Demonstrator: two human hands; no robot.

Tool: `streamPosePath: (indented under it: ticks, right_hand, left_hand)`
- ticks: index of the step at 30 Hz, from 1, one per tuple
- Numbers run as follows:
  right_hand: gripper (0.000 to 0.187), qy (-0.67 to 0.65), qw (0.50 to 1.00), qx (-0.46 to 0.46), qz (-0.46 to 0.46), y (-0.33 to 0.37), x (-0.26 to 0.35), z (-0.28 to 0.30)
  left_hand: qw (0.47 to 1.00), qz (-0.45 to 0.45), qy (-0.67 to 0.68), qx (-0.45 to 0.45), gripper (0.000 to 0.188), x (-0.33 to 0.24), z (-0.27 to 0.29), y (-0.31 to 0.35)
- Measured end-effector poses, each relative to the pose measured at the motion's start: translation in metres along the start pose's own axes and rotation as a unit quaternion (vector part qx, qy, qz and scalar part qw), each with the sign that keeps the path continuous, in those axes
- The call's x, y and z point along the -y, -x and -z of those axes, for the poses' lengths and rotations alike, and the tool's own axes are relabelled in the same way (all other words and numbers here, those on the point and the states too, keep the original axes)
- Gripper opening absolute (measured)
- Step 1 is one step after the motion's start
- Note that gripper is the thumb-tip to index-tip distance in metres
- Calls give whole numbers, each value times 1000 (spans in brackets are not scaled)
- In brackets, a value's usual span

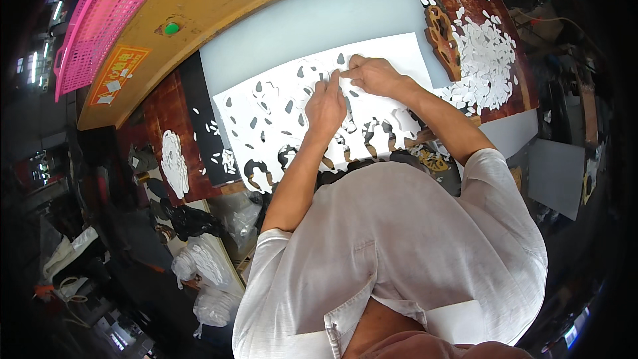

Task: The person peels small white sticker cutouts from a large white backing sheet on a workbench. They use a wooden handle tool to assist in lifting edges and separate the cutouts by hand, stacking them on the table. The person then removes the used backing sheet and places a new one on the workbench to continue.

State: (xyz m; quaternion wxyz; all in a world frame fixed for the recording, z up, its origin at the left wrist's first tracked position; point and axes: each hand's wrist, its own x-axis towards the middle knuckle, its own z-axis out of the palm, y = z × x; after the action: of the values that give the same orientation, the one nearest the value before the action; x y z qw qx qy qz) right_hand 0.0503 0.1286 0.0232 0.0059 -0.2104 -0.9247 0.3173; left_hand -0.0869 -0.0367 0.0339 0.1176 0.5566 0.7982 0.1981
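A white sheet with many small cut-out holes lies in front of me, its near edge cut into large curved notches. My left hand rests on the middle of the sheet with its fingers stretched forward. Close beside it, my right hand has its fingers bent and drawn together at the sheet's surface. Whatever lies between those fingertips is too small to make out. The fingertips of both hands almost meet. Under the sheet is a pale grey cutting board, showing beyond its far edge.
A brown cutting die stands right of the sheet, beside a heap of small white pieces. More white pieces are stacked at the left. A yellow beam with a green button crosses behind; a pink basket sits far left.
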Motion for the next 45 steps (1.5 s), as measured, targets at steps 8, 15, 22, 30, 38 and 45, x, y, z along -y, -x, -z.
streamPosePath:
  ticks: [8, 15, 22, 30, 38, 45]
  right_hand:
    - [7, -272, 961, 42, 9, 13, -10, 23]
    - [17, -200, 974, 104, -4, 88, -27, 36]
    - [18, -199, 979, -51, 9, 97, -9, -17]
    - [19, -193, 973, -102, -70, 99, 3, -25]
    - [13, -189, 971, -82, -121, 95, 19, -16]
    - [14, -311, 945, -88, -44, 109, 9, -17]
  left_hand:
    - [996, 14, -87, 27, 58, 4, -13, -7]
    - [994, 97, 42, -14, 31, -27, 7, 27]
    - [644, 426, 586, 247, 26, -14, 1, 40]
    - [476, 387, 751, 244, 29, 3, -22, 37]
    - [521, 379, 730, 230, 31, -15, -20, 34]
    - [629, 405, 632, 205, 34, -42, -15, 19]
